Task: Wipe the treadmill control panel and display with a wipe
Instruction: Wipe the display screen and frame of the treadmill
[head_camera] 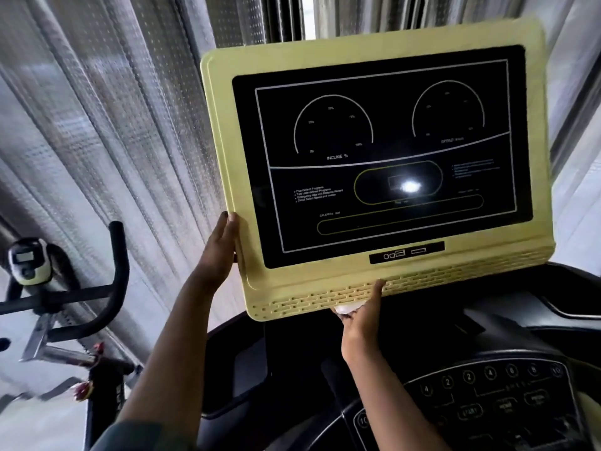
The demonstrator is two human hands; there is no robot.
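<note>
The treadmill display [390, 151] is a black screen in a pale yellow frame [221, 131], tilted toward me. My left hand [218, 252] grips the frame's lower left edge, thumb on the front. My right hand [361, 317] holds a white wipe [346, 309] against the underside of the frame's slotted bottom strip [292, 304], thumb up on the front. Most of the wipe is hidden by the hand and the frame. The dark control panel [487, 395] with round number buttons lies at the lower right, untouched.
An exercise bike with black handlebars [113, 271] and a small console [29, 258] stands at the left. Grey patterned curtains [113, 109] hang behind. The treadmill's black console housing [422, 320] curves below the display.
</note>
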